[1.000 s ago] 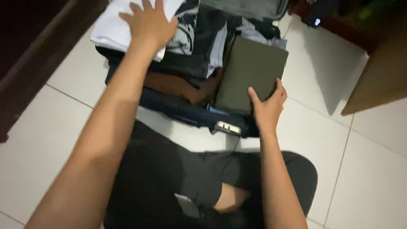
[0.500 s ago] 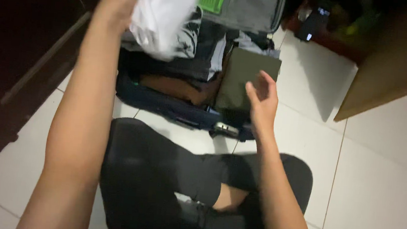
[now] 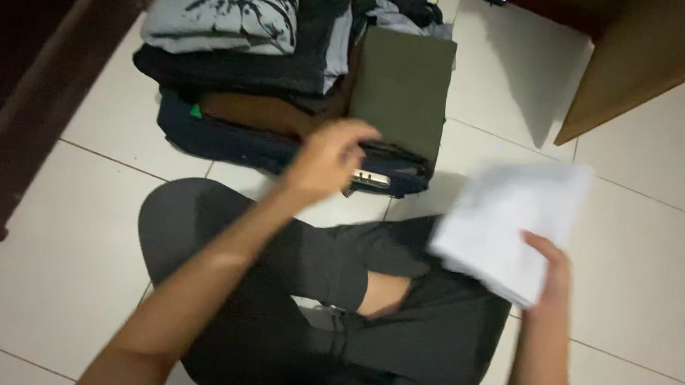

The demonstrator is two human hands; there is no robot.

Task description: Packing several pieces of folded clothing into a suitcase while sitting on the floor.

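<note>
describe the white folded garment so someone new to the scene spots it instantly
Start at the open dark blue suitcase on the white tiled floor. Look right of it, over the seated person's knee: the right hand holds the white folded garment in the air. It is the only plain white cloth outside the suitcase.
</note>
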